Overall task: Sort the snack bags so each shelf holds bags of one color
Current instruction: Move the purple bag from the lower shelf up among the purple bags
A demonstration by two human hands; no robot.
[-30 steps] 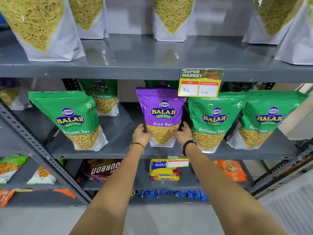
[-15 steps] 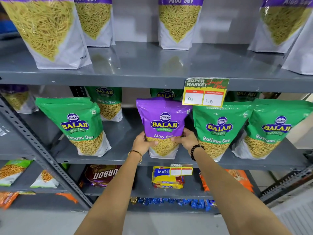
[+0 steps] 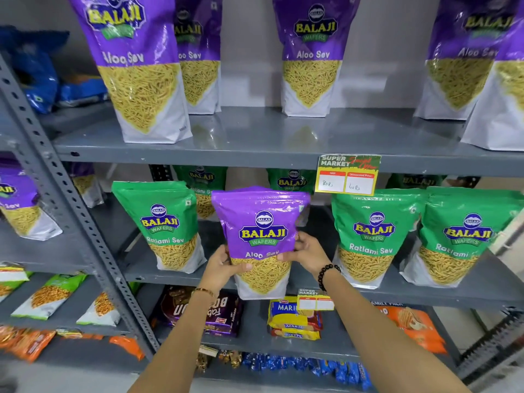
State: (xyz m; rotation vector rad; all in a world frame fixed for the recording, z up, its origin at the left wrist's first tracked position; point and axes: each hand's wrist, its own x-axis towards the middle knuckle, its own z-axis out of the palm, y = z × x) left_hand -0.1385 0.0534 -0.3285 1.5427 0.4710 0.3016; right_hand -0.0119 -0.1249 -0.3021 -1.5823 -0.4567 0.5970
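A purple Aloo Sev bag is held upright in front of the middle shelf, its base hanging just past the shelf's front edge. My left hand grips its lower left side and my right hand grips its lower right side. Green Ratlami Sev bags stand on this same shelf: one to the left, two to the right, more behind. The upper shelf carries several purple Aloo Sev bags, such as a left one and a middle one.
A price tag hangs from the upper shelf's front edge, just right of the held bag. Biscuit packs and orange packets lie on the shelf below. A perforated grey upright divides off a left rack holding more bags.
Both hands closed on the purple bag's lower sides and lifted it off the middle shelf toward me. The view tilted up, showing more of the upper shelf.
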